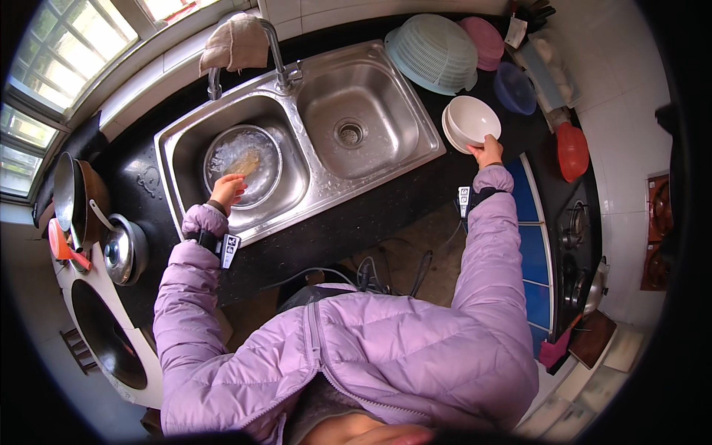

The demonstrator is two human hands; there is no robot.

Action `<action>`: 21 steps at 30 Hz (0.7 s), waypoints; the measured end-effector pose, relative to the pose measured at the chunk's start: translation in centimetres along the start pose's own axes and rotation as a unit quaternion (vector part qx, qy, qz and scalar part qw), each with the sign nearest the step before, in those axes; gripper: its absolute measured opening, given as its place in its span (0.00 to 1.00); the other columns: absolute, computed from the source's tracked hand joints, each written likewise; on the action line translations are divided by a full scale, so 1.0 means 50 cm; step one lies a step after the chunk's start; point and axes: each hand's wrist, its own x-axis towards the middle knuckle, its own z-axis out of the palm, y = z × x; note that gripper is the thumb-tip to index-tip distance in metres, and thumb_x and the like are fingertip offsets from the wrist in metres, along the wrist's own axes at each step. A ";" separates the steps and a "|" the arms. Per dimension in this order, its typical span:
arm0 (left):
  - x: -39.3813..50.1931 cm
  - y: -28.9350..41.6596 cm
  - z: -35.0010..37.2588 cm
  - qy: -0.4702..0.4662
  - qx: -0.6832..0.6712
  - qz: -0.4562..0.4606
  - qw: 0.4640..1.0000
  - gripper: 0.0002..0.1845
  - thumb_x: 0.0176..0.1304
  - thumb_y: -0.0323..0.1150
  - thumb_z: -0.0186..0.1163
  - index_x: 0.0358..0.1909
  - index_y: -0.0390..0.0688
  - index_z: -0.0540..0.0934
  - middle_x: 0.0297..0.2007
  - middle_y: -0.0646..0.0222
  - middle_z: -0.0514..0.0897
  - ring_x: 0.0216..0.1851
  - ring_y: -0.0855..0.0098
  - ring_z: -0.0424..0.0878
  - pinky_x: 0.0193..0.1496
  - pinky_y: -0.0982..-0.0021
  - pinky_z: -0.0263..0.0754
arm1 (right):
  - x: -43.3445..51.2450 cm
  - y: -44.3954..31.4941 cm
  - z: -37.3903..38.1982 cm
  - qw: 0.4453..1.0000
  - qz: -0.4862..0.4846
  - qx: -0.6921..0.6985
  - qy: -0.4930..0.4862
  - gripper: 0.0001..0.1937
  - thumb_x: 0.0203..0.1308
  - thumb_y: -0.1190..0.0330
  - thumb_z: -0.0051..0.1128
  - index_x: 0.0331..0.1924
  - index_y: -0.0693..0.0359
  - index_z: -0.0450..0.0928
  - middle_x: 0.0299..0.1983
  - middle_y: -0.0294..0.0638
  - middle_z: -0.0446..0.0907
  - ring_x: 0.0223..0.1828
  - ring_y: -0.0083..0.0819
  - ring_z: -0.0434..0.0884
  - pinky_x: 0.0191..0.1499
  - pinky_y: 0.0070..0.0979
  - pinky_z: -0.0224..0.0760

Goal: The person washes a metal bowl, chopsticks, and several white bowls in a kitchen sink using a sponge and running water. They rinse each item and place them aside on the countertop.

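My left hand [227,192] is over a round metal basin [275,192] in the left bowl of a stainless steel double sink [311,183]. A tan, loofah-like scrubber [245,162] extends from its fingertips, its outline blurred against the wet basin. On the black counter right of the sink, my right hand [489,151] grips the near rim of a white bowl [473,119]. This bowl sits tilted on another white bowl [448,136], mostly hidden beneath it.
A faucet [283,80] with a cloth [236,44] over its spout stands behind the sink. A pale green colander [434,53], pink basket [483,43] and blue bowl [514,88] stand back right. A lidded pot [123,250] and pans [67,192] are left. Cables [384,267] hang below.
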 end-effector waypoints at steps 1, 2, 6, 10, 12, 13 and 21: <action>0.001 0.001 0.000 0.003 0.004 0.002 1.000 0.12 0.56 0.34 0.51 0.41 0.46 0.76 0.32 0.70 0.79 0.33 0.75 0.73 0.36 0.71 0.65 | 0.006 0.005 -0.001 1.000 0.004 -0.003 -0.003 0.25 0.47 0.73 0.40 0.53 0.73 0.59 0.49 0.58 0.64 0.46 0.55 0.71 0.42 0.44 0.74; 0.001 0.002 0.000 0.006 0.008 0.004 1.000 0.11 0.56 0.34 0.51 0.41 0.46 0.76 0.32 0.69 0.80 0.34 0.74 0.73 0.37 0.71 0.65 | 0.011 0.010 -0.002 1.000 0.015 0.000 -0.021 0.24 0.47 0.74 0.40 0.52 0.73 0.59 0.49 0.58 0.64 0.46 0.54 0.71 0.42 0.41 0.75; 0.000 0.001 -0.004 0.017 0.021 0.010 1.000 0.11 0.57 0.33 0.50 0.40 0.47 0.76 0.30 0.71 0.79 0.31 0.76 0.73 0.34 0.71 0.66 | 0.032 0.026 0.000 0.998 0.030 -0.023 0.049 0.22 0.48 0.75 0.36 0.51 0.73 0.61 0.48 0.58 0.66 0.44 0.53 0.73 0.38 0.38 0.77; -0.003 0.008 -0.004 0.011 0.039 0.007 0.999 0.10 0.56 0.33 0.51 0.39 0.47 0.76 0.28 0.72 0.79 0.29 0.77 0.72 0.31 0.73 0.65 | 0.037 0.033 0.005 0.995 -0.001 -0.069 0.075 0.22 0.48 0.77 0.35 0.51 0.72 0.62 0.47 0.57 0.68 0.40 0.51 0.76 0.32 0.35 0.79; -0.004 0.021 0.011 0.011 0.074 0.012 0.997 0.10 0.55 0.33 0.51 0.39 0.47 0.77 0.27 0.73 0.78 0.28 0.78 0.72 0.30 0.74 0.65 | 0.027 0.030 0.011 0.990 -0.026 -0.103 0.097 0.22 0.47 0.78 0.35 0.51 0.70 0.63 0.46 0.57 0.69 0.37 0.49 0.78 0.29 0.33 0.80; -0.006 0.029 0.027 0.027 0.074 0.040 0.996 0.11 0.54 0.31 0.52 0.39 0.44 0.77 0.27 0.71 0.79 0.27 0.79 0.72 0.29 0.76 0.65 | 0.017 0.026 0.014 0.993 -0.037 -0.082 0.076 0.22 0.47 0.78 0.34 0.51 0.69 0.63 0.45 0.57 0.70 0.34 0.49 0.79 0.28 0.32 0.79; -0.088 0.153 0.340 -0.227 -0.021 0.138 0.964 0.19 0.59 0.36 0.53 0.51 0.42 0.69 0.36 0.66 0.78 0.34 0.73 0.76 0.37 0.74 0.71 | -0.144 -0.018 0.048 0.973 -0.055 -0.208 -0.081 0.11 0.55 0.68 0.39 0.40 0.63 0.67 0.19 0.42 0.73 0.11 0.23 0.71 0.08 0.18 0.63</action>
